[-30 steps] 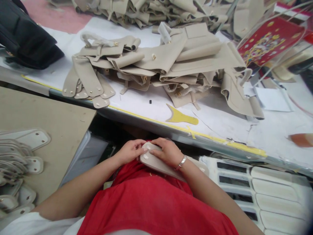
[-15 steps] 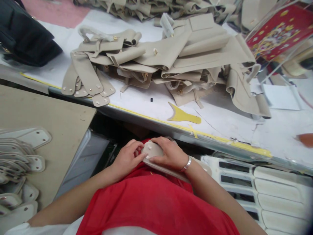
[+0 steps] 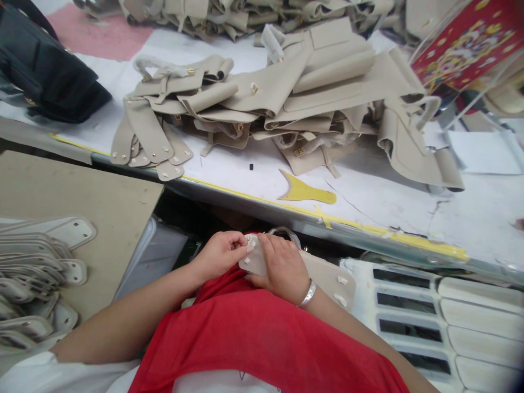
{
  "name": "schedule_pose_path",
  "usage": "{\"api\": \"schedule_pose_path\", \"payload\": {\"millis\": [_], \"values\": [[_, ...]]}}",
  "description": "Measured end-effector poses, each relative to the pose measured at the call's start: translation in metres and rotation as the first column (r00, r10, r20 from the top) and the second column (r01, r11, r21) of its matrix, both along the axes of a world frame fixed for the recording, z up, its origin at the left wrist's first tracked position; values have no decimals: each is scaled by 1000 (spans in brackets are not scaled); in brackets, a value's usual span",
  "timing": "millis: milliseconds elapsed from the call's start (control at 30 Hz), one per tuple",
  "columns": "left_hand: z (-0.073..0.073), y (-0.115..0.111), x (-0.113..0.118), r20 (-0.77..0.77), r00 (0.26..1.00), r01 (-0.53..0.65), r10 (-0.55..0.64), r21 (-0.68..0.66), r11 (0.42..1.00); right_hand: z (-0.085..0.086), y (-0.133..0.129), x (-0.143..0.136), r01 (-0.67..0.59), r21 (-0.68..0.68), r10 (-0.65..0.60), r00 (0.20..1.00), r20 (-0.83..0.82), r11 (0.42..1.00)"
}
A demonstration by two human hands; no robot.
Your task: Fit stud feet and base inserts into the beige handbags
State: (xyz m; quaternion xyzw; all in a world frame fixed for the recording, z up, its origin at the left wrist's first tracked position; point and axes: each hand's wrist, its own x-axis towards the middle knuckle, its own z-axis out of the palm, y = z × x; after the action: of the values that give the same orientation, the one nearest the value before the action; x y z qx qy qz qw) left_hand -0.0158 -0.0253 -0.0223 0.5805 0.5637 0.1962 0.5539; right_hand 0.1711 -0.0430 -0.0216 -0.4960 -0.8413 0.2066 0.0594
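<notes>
A long beige leather strap piece (image 3: 323, 273) with rounded ends lies across my lap, against the red apron (image 3: 266, 333). Small white-wrapped bits (image 3: 341, 280) stick up near both its ends. My right hand (image 3: 284, 266) grips the strap near its left end, fingers over the top and thumb at the lower edge. With thumb and forefinger pinched, my left hand (image 3: 223, 254) is at a white-wrapped bit on the left tip. Part of a handle in clear wrap (image 3: 289, 234) shows just behind the right hand.
Beige bag bodies (image 3: 262, 93) lie heaped on the white table (image 3: 229, 188), beside a yellow template (image 3: 307, 188) and a black bag (image 3: 49, 71). Left, a board (image 3: 118, 191) bears stacked strap pieces (image 3: 41, 256). A white slatted stool (image 3: 446, 322) stands at right.
My right hand has turned flatter over the strap, and the strap's right end now shows more. My left fingers have moved to a white-wrapped bit at the upper left tip.
</notes>
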Motion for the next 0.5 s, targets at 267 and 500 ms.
{"api": "schedule_pose_path", "payload": {"millis": [267, 500], "values": [[-12, -2, -6, -165, 986, -29, 38, 60, 998, -5, -2, 0, -6, 21, 6, 1000, -11, 1000], [-7, 2, -6, -302, 953, 70, -27, 133, 989, -3, -3, -3, 1, 19, -2, 1000, 13, 1000]]}}
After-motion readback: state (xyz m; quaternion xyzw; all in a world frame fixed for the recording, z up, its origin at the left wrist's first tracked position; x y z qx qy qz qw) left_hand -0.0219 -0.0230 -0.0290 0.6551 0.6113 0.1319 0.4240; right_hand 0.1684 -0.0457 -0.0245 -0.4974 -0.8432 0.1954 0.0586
